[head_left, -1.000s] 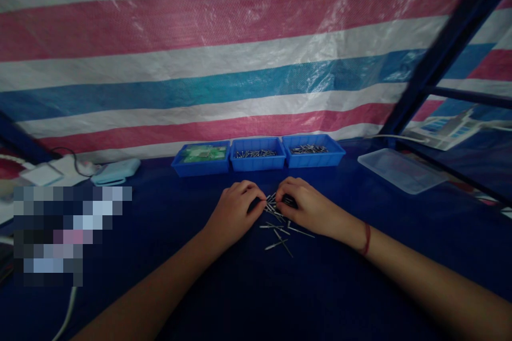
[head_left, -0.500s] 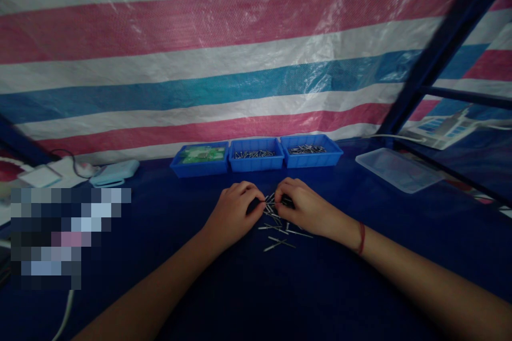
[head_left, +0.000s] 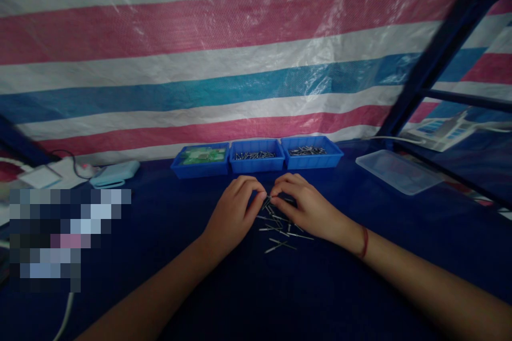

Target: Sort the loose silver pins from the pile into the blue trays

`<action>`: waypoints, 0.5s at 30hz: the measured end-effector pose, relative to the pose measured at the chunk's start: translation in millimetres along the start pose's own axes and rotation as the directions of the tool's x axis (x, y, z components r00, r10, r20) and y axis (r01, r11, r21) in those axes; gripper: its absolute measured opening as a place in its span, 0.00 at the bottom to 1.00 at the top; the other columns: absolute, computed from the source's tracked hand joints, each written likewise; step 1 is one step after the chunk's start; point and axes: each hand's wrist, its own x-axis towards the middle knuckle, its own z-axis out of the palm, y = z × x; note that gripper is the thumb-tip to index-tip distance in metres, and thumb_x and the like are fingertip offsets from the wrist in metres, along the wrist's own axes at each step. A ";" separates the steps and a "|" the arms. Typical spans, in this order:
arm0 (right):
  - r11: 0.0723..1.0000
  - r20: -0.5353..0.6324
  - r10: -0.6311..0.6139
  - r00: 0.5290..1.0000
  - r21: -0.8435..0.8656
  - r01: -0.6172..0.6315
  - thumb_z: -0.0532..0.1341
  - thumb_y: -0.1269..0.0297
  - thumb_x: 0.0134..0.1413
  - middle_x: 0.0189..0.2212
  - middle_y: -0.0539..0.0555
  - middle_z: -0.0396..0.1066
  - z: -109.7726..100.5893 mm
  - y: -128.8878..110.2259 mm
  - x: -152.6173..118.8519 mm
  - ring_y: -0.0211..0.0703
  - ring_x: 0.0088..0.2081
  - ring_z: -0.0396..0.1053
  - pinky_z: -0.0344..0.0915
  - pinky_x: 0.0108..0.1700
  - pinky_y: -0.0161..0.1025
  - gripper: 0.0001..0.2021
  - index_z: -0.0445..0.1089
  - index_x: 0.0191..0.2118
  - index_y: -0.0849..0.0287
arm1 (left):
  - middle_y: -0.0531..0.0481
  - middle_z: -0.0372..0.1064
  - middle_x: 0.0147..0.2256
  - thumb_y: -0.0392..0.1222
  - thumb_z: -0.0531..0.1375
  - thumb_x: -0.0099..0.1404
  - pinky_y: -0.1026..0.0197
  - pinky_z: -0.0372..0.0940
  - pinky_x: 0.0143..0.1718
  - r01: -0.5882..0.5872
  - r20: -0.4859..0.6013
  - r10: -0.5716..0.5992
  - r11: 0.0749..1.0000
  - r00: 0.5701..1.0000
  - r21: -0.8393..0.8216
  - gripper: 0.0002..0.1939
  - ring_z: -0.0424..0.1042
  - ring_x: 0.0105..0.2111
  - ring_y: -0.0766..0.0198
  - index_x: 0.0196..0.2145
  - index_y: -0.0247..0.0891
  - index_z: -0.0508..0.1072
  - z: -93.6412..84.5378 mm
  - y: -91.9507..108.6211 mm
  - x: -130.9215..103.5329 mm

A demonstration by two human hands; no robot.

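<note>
Both my hands meet over a small loose heap of metal blind rivets [head_left: 301, 236] on the dark blue table. My left hand [head_left: 236, 205] is closed in a pinch, thumb against forefinger. Facing it, my right hand [head_left: 307, 205], with a red cord on its wrist, pinches too. A blind rivet [head_left: 269, 197] shows as a thin, short glint between the two sets of fingertips, mostly hidden by them. Several rivets lie crossed below and between the hands, thin pins pointing different ways.
Behind the hands stand three blue bins: the left bin [head_left: 200, 171] holds green pieces, the middle bin [head_left: 256, 165] and right bin [head_left: 316, 161] hold rivets. A clear plastic lid [head_left: 400, 172] lies right. A light blue case [head_left: 116, 172] sits left, near a white cable [head_left: 66, 314].
My fingertips have risen slightly, away from the heap, and come closer together. More of the rivets beneath them now shows.
</note>
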 end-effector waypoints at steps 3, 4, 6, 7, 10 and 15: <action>0.998 -0.036 -0.033 0.999 0.049 0.035 0.56 0.69 0.57 0.36 0.54 0.68 -2.1 -6.5 0.7 0.42 0.40 0.65 0.61 0.44 0.41 0.04 0.68 0.35 0.58 | 0.50 0.66 0.38 0.38 0.56 0.65 0.58 0.63 0.41 0.045 -0.042 -0.050 0.992 0.998 -0.114 0.04 0.67 0.39 0.62 0.39 0.39 0.65 0.3 3.6 -0.7; 0.997 -0.043 -0.038 0.998 0.067 0.041 0.56 0.69 0.58 0.36 0.54 0.68 -2.4 -8.1 0.8 0.42 0.40 0.65 0.61 0.44 0.41 0.04 0.68 0.35 0.58 | 0.50 0.67 0.38 0.38 0.57 0.64 0.59 0.63 0.40 0.063 -0.041 -0.070 0.987 0.997 -0.151 0.05 0.67 0.39 0.63 0.39 0.39 0.66 0.9 4.1 -1.0; 0.995 -0.047 -0.035 0.998 0.095 0.039 0.55 0.70 0.58 0.36 0.54 0.68 -2.7 -10.4 0.7 0.41 0.40 0.65 0.61 0.44 0.41 0.04 0.68 0.35 0.58 | 0.50 0.68 0.38 0.37 0.57 0.64 0.59 0.64 0.38 0.090 -0.029 -0.098 0.975 0.995 -0.206 0.05 0.68 0.37 0.63 0.39 0.39 0.67 1.9 4.8 -1.5; 0.994 -0.046 -0.031 0.998 0.105 0.035 0.55 0.70 0.58 0.36 0.54 0.68 -2.6 -11.0 0.6 0.41 0.40 0.65 0.61 0.44 0.41 0.04 0.67 0.36 0.58 | 0.50 0.68 0.38 0.37 0.57 0.64 0.59 0.64 0.38 0.092 -0.029 -0.101 0.970 0.994 -0.223 0.04 0.68 0.37 0.64 0.39 0.39 0.67 2.2 5.0 -1.6; 0.992 -0.039 -0.022 0.999 0.120 0.027 0.55 0.70 0.58 0.35 0.53 0.68 -1.9 -11.5 0.1 0.41 0.40 0.64 0.61 0.44 0.42 0.04 0.67 0.35 0.58 | 0.51 0.68 0.35 0.37 0.56 0.64 0.59 0.64 0.37 0.075 -0.045 -0.089 0.966 0.995 -0.249 0.02 0.68 0.36 0.64 0.35 0.39 0.68 1.8 5.9 -2.0; 0.991 -0.003 -0.025 1.000 0.134 0.025 0.54 0.70 0.58 0.36 0.54 0.68 -0.8 -12.6 0.0 0.42 0.39 0.64 0.62 0.43 0.43 0.05 0.67 0.37 0.58 | 0.51 0.68 0.33 0.36 0.56 0.64 0.60 0.63 0.36 0.078 -0.060 -0.096 0.964 0.994 -0.255 0.02 0.68 0.34 0.65 0.33 0.38 0.68 0.2 7.1 -2.0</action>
